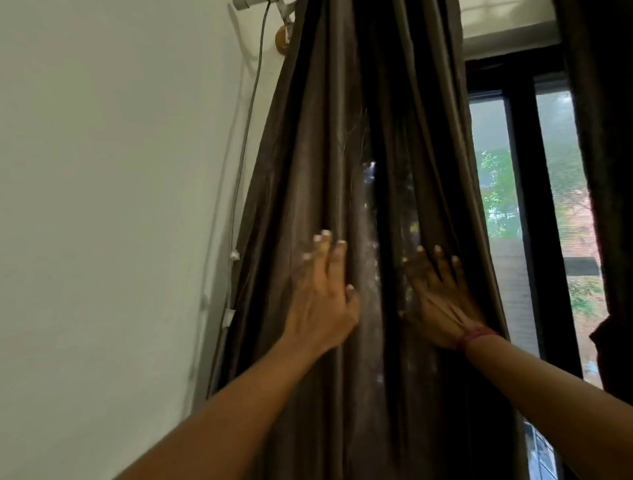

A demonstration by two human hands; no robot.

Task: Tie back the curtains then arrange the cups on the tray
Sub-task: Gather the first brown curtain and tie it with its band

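curtain (325, 171): dark brown, hanging loose in deep folds from the top of the view right down past the bottom

left hand (322, 301): flat on the curtain's wall-side folds, fingers straight, close together and pointing up, thumb laid against the next fold over; holding nothing, just pressing cloth

right hand (438, 301): flat on the curtain's window-side folds, fingers straight and spread, tips partly sunk in a dark crease; no pinch or grab visible, palm on the fabric

between the hands: one shiny fold and one dark fold of the curtain, hands apart on either side of them

wristband (474, 337): red, on the right wrist, in front of the curtain's window-side edge

wall (102, 171): pale and plain, left of the curtain

cable (246, 137): grey, running down the wall just beside the curtain's left edge, pinned by small white clips (234, 255)

knob (281, 39): round, wooden, at the curtain's upper left corner, half tucked behind the fabric

white fitting (245, 4): above the knob at the very top edge, cable leading up to it

window (524, 205): right of the curtain, dark frame, hazy panes, blurry greenery outside

second curtain (609, 171): same dark cloth at the far right edge, well apart from the curtain, window in between

in the way: curtain covering the left part of the window; both forearms crossing in front of its lower folds
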